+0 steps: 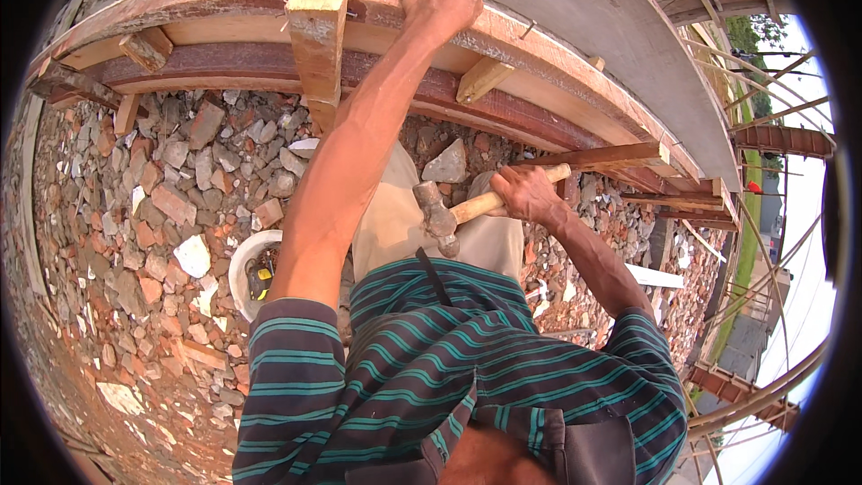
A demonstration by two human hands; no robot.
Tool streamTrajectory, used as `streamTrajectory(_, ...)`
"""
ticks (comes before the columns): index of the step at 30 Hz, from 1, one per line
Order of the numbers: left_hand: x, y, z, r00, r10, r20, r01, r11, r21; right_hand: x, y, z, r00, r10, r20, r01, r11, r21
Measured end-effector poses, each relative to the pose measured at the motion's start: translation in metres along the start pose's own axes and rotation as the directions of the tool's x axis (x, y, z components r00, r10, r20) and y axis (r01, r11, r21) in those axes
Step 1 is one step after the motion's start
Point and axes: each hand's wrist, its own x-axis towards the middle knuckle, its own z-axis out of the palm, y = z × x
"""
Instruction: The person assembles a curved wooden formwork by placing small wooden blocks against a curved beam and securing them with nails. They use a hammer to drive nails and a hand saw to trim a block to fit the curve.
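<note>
Teal stripes cross the dark shirt (440,328) of a person bent over a curved timber form (206,2) at a building site, a hammer (469,208) in the right hand (528,193). That hand is wrapped around the pale handle close to its end, which juts out past the fist to the right; the metal head points left, hanging in front of the beige trousers (388,220), just beyond the shirt's hem and well apart from the form's near edge. The left hand (443,0), arm outstretched, is curled closed at the form's top edge; whether its fingers hold anything cannot be told. To its right, a nail (528,29) stands out of the same edge. To its left, a stout post (317,45) with a pale sawn end rises against the form's near face, and short wood blocks (485,79) sit between its upper and lower rails. Grey concrete (584,9) curves along the form's far edge. Broken brick and stone rubble (171,202) covers the ground below. On it, beside the left arm, stands a white bucket (237,277) with a yellow-and-black tool (261,277) inside. A white strip (655,277) lies beyond the right forearm, and poles (763,283) criss-cross at the site's right edge.
</note>
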Motion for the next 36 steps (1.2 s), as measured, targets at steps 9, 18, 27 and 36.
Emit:
streamTrajectory(9,-0.006,-0.001,-0.001,0.999,0.028,0.046,-0.028,1.0,-0.004,-0.01,-0.019,0.017,0.686,0.651,0.326,-0.727,0.592,0.349)
streamTrajectory(18,0.005,-0.002,0.002,0.988,0.026,0.154,-0.028,1.0,0.008,-0.054,-0.095,0.078,0.476,0.549,0.687,-0.831,0.027,0.555)
streamTrajectory(27,0.0,-0.005,0.013,0.999,0.039,0.037,-0.042,0.997,0.059,-0.04,-0.091,0.116,0.34,0.491,0.802,-0.751,-0.372,0.546)
streamTrajectory(36,-0.009,0.011,-0.005,0.997,-0.067,0.028,0.065,0.995,0.069,-0.026,-0.099,0.128,0.397,0.496,0.772,-0.539,-0.556,0.633)
